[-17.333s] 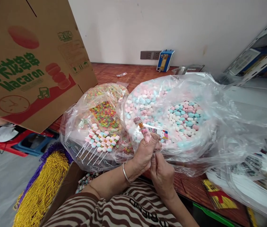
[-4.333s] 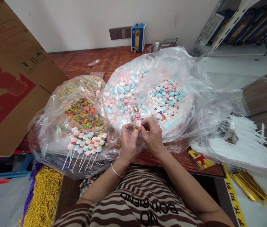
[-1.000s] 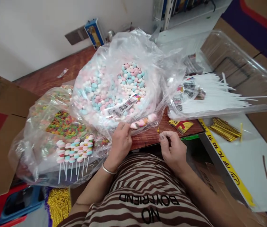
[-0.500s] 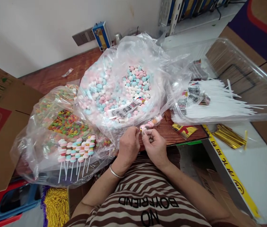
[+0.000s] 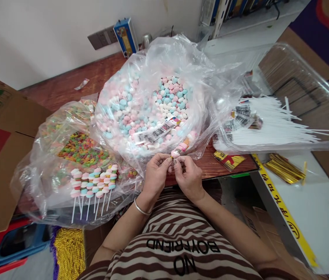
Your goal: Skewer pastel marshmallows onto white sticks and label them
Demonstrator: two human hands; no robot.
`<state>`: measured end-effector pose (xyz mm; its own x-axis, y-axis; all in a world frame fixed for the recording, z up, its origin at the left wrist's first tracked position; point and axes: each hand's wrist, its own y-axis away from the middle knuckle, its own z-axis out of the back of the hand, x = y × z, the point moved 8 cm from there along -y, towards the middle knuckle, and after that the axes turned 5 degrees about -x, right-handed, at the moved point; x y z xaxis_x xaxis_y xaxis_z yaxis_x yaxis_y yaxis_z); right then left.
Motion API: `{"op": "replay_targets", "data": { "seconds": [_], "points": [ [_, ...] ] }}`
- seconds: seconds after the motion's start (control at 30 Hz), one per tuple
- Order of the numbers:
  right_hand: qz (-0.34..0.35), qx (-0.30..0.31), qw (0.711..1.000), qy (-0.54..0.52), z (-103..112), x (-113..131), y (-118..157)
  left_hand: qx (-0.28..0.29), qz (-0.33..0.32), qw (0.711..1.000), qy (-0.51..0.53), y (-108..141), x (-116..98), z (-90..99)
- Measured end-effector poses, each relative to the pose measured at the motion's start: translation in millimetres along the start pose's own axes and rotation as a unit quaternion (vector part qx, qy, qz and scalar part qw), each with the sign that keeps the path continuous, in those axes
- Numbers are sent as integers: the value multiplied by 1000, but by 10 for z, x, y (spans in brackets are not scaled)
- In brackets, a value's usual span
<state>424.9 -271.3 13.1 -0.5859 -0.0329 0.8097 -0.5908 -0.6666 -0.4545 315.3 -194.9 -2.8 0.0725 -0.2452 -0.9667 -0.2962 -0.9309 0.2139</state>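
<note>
A wrapped candy skewer point(image 5: 181, 147) in pink, white and orange points away from me at the front edge of the wooden table. My left hand point(image 5: 157, 174) and my right hand point(image 5: 189, 177) meet at its near end, both with closed fingertips. A small gold tie point(image 5: 172, 157) shows between them; which fingers grip it is hard to tell. Behind lies a big clear bag of pink, blue and white candies point(image 5: 170, 93), with a printed label strip point(image 5: 155, 133) on top. Several finished candy skewers point(image 5: 94, 182) rest on a bag of colourful ring candies point(image 5: 82, 149) at the left.
A clear plastic tray point(image 5: 298, 146) of white sticks point(image 5: 272, 120) stands at the right. Gold ties point(image 5: 285, 168) lie on the white surface, and a gold packet point(image 5: 228, 160) near the table's edge. A cardboard box point(image 5: 4, 155) is at far left.
The wrapped skewer has turned to point more steeply away from me, and its near end has moved slightly left. Both hands remain together at that end, with fingers shifted. The view has tilted slightly.
</note>
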Motion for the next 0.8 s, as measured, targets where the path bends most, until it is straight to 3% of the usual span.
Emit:
{"op": "replay_targets", "data": {
  "seconds": [0.07, 0.17, 0.3, 0.37, 0.43, 0.47, 0.53, 0.6, 0.67, 0.8],
  "points": [
    [11, 3, 1000, 4, -32, -11, -23, 18, 78, 990, 120, -21, 85, -74],
    [-21, 26, 999, -25, -73, -65, -77, 45, 152, 965, 209, -15, 122, -174],
    [-59, 47, 995, -72, -38, -85, -173, 73, 167, 957, 227, 1, 120, -202],
    [-52, 73, 993, -82, -30, -58, -213, 81, 113, 976, 165, -8, 94, -153],
    [-47, 92, 992, -77, -26, -41, -238, 69, -9, 997, 15, -19, -4, -62],
    [-44, 96, 992, -70, -22, -34, -249, 56, -88, 991, -81, -7, -82, -26],
    [-33, 99, 993, -55, -19, -7, -271, 28, -235, 938, -253, 61, -233, -10],
    [-17, 110, 992, -51, -36, 40, -291, 4, -323, 882, -344, 131, -323, -20],
    [-17, 132, 989, -67, -70, 78, -305, -18, -343, 865, -365, 147, -361, 2],
    [-65, 185, 971, -139, -143, 86, -280, -38, -246, 921, -299, 57, -309, 108]
  ]
}}
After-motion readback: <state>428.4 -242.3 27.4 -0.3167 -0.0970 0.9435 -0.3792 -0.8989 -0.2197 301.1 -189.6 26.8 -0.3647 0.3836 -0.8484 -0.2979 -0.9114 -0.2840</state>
